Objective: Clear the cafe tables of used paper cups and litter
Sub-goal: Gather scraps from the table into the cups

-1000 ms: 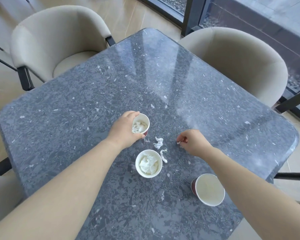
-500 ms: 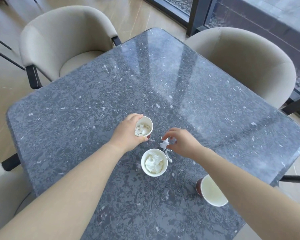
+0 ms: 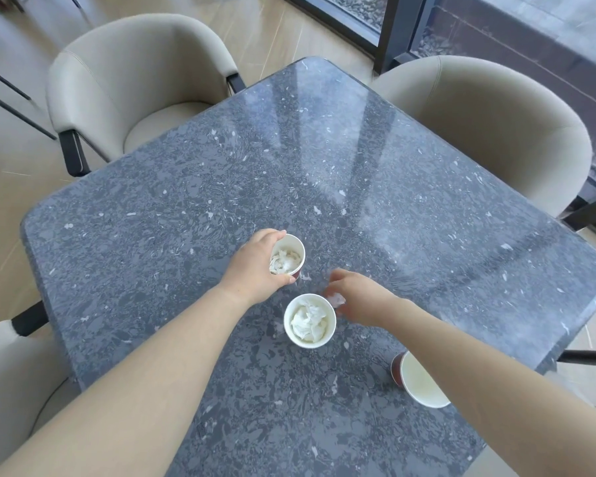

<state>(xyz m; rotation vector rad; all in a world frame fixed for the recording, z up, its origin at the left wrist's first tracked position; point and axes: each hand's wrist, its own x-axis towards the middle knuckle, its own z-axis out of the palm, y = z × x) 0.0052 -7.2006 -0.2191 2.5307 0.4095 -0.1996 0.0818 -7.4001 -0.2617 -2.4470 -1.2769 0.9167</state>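
Three paper cups stand on the dark grey stone table. My left hand grips the far cup, which holds crumpled white tissue. A second cup full of tissue stands just in front of it. My right hand hovers beside that cup's right rim, fingers curled over white tissue scraps. The third cup, red outside and empty, stands near the table's right front, partly behind my right forearm.
Beige armchairs stand around the table: one at the back left, one at the back right, and part of one at the front left. Dark window frames run behind the table.
My right hand moved left from a small scrap to the tissue pieces between the cups and gathered them, now beside the near cup. My left hand kept its hold on the far cup.
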